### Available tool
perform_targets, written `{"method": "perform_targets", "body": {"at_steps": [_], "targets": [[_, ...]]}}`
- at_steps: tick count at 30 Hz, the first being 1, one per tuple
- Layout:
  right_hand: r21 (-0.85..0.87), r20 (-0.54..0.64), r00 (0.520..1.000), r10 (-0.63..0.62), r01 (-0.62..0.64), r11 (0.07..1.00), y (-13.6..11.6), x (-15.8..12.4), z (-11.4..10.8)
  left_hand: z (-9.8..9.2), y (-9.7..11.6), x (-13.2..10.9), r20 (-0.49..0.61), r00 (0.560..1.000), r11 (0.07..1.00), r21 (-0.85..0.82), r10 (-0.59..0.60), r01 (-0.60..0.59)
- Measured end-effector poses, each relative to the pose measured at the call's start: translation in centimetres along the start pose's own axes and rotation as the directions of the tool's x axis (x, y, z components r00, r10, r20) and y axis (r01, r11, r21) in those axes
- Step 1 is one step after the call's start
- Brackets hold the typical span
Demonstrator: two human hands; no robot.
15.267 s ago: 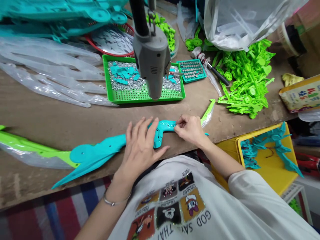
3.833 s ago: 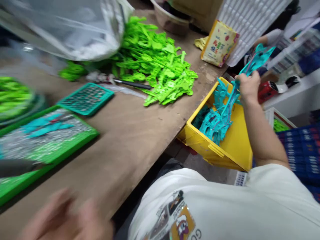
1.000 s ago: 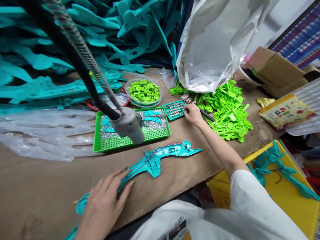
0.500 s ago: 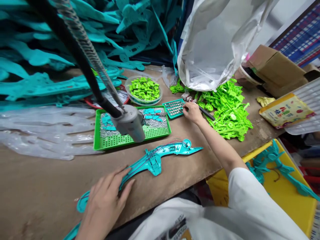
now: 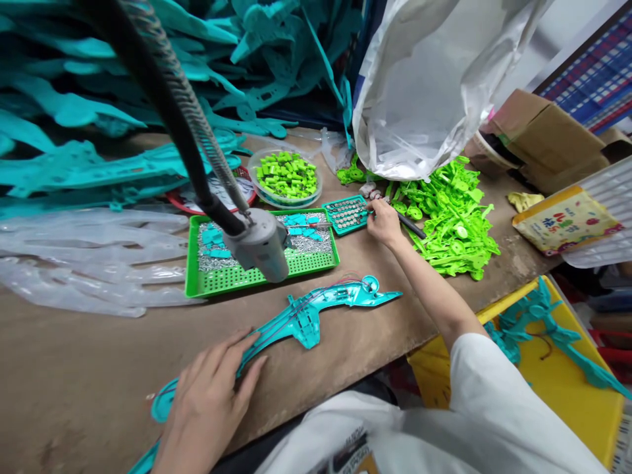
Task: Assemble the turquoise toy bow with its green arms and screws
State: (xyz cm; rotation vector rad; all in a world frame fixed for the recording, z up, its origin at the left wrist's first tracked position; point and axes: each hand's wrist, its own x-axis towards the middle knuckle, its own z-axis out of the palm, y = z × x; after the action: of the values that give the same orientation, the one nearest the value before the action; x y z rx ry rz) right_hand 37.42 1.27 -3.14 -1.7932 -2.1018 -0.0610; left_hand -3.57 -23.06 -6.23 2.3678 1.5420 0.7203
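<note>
A long teal plastic toy shell (image 5: 316, 308) with thin wires along it lies across the brown table (image 5: 89, 342). My left hand (image 5: 210, 395) rests flat on its near end, fingers spread. My right hand (image 5: 384, 222) reaches to the right edge of a small teal tray of round batteries (image 5: 346, 213); its fingers are pinched together there, and what they hold is too small to name. A black-handled tool (image 5: 409, 227) lies just beside that hand.
A grey powered screwdriver (image 5: 259, 245) hangs on a black cable over a green tray of screws (image 5: 257, 266). Lime-green parts (image 5: 454, 217) are piled at the right under a plastic bag. A yellow bin (image 5: 548, 368) of teal shells stands below the table edge. Teal shells are stacked behind.
My right hand has shifted slightly along the battery tray's right edge. My left hand and the teal shell have stayed put.
</note>
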Motion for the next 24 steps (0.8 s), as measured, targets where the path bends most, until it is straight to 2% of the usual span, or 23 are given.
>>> {"method": "perform_targets", "body": {"at_steps": [5, 10, 18, 24], "targets": [[-0.053, 0.021, 0.998, 0.066, -0.064, 0.997, -0.7, -0.1, -0.1, 0.1, 0.0, -0.1, 0.009, 1.0, 1.0, -0.006, -0.007, 0.007], [-0.069, 0.046, 0.996, 0.074, -0.071, 0.995, -0.8, 0.3, 0.2, 0.1, 0.1, 0.1, 0.001, 1.0, 1.0, -0.011, -0.017, 0.017], [0.042, 0.075, 0.992, -0.098, 0.095, 0.995, -0.8, -0.7, 0.4, 0.1, 0.2, 0.0, 0.002, 1.0, 1.0, -0.007, -0.016, 0.016], [0.037, 0.127, 0.981, -0.145, 0.142, 0.989, -1.0, -0.8, 0.0, -0.4, 0.6, 0.0, 0.054, 0.998, 0.999, 0.022, -0.028, 0.027]]}}
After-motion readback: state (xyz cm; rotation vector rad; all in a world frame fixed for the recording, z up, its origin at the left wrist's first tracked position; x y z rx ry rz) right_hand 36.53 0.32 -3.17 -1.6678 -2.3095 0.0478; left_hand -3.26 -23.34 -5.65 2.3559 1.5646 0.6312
